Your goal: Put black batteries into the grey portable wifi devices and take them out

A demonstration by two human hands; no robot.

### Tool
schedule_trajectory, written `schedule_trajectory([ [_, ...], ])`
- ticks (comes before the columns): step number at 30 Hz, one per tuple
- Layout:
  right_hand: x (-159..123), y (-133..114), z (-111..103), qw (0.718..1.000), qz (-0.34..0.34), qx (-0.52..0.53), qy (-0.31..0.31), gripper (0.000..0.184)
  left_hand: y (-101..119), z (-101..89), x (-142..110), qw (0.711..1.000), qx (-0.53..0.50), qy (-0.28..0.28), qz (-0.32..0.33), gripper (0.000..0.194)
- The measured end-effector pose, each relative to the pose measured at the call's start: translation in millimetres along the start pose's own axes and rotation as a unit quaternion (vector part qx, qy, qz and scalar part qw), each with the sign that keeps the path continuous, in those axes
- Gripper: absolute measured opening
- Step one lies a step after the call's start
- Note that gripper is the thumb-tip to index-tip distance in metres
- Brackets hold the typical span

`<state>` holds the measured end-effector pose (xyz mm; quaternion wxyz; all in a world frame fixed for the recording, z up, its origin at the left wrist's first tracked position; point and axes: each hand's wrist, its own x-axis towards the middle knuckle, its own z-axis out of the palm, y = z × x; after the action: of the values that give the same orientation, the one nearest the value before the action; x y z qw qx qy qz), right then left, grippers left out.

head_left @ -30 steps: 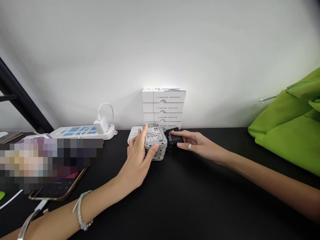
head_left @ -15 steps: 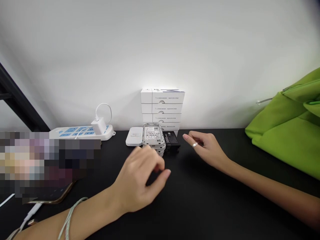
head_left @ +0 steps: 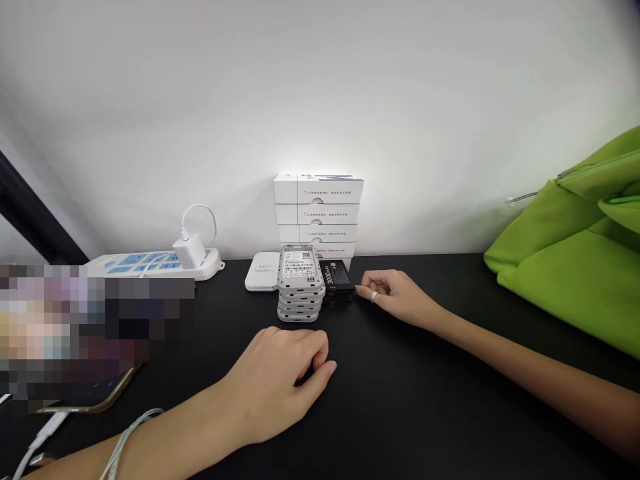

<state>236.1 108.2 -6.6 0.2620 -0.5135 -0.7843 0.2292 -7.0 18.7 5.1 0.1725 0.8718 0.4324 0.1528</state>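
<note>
My right hand [head_left: 395, 297] reaches in from the right, its fingertips against the near end of a black 3000 mAh battery pack [head_left: 337, 281]. Whether those fingers grip the pack, I cannot tell. A stack of several grey-and-white labelled devices [head_left: 301, 283] stands just left of the pack. A flat white device [head_left: 261, 271] lies beside the stack's left side. My left hand [head_left: 277, 373] rests curled on the black tabletop [head_left: 400, 373] in front of the stack, touching none of these and holding nothing.
Several white boxes [head_left: 317, 213] stand piled against the white wall behind the devices. To the left are a white power strip [head_left: 155, 263] with a plugged-in charger [head_left: 187, 250] and a phone [head_left: 85, 393]. A pixelated patch hides the left side. A green bag [head_left: 565, 247] sits right.
My left hand has let go of the stack and drawn back toward me. My right hand left the black pack, then returned to its end. The stack and pack stay in place.
</note>
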Motion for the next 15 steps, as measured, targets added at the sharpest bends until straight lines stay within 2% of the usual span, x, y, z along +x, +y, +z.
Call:
schedule_trajectory([
  [15,-1.4,-2.3,0.8,0.997,-0.025,-0.070,0.000,0.030,-2.4,2.8,-1.6,1.000,-0.007,0.013,0.012,0.021],
])
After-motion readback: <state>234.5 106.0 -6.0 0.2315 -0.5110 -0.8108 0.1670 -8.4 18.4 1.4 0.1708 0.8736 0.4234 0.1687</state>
